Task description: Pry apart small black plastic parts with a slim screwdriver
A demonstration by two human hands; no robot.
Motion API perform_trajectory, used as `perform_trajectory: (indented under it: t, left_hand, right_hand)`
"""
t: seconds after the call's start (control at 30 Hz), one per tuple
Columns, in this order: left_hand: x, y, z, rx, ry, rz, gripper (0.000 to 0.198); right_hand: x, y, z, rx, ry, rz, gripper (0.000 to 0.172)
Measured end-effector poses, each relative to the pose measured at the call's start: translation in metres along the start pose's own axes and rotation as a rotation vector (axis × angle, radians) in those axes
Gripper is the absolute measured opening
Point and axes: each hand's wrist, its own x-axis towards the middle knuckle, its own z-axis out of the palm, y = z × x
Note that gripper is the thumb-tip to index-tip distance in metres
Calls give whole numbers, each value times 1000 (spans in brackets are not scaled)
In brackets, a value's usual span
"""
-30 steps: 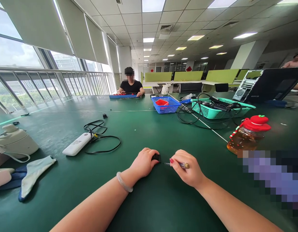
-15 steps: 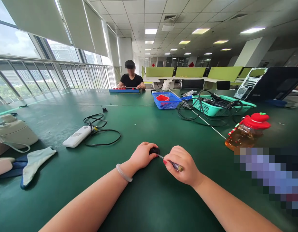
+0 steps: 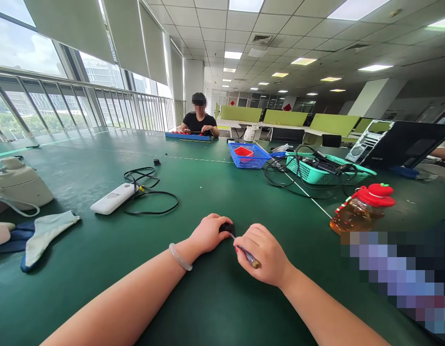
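Observation:
On the green tabletop (image 3: 193, 298), my left hand (image 3: 208, 234) is closed around a small black block-like object (image 3: 227, 228), whose kind I cannot make out. Its far side shows past my fingertips. My right hand (image 3: 262, 253) grips a screwdriver-like tool (image 3: 249, 257) with a thin metal shaft and a purplish handle ending in a tan cap. The shaft points up and left, and its tip meets the near edge of the black object or lies right beside it. Exactly where the tip rests is too small to tell.
To the left lie a white power bank (image 3: 114, 198) with a black cable and a pale-blue cloth (image 3: 49, 235). A red-lidded bottle (image 3: 361, 211) stands at right. Farther back are a blue basket (image 3: 249, 161), a green basket (image 3: 303, 170) with cables, and a seated person (image 3: 199, 120).
The camera view has tilted and shifted slightly. Both hands keep their grips, and the right hand with the tool sits a little nearer to the black object.

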Motion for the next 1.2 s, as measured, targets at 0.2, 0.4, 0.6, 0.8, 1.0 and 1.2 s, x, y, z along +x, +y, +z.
perform_trajectory:
  t: [0.2, 0.4, 0.6, 0.8, 1.0, 1.2]
  left_hand:
    - [0, -3, 3, 8, 25, 6, 32]
    - [0, -1, 3, 6, 16, 7, 31]
    - [-1, 1, 1, 16, 15, 10, 31]
    - [0, 1, 1, 43, -13, 38, 28]
    - [-1, -2, 3, 56, -5, 54, 32]
    - [-2, -1, 2, 65, -10, 11, 48]
  right_hand:
    - [0, -3, 3, -55, -99, -73, 16]
    - [-6, -1, 11, -18, -169, -82, 14]
    - [-6, 1, 9, -7, -178, -77, 14]
    - [-6, 15, -4, 98, -50, 93, 17]
    - [-10, 24, -7, 151, -8, 189, 9]
    - [-5, 7, 4, 48, -142, -21, 16]
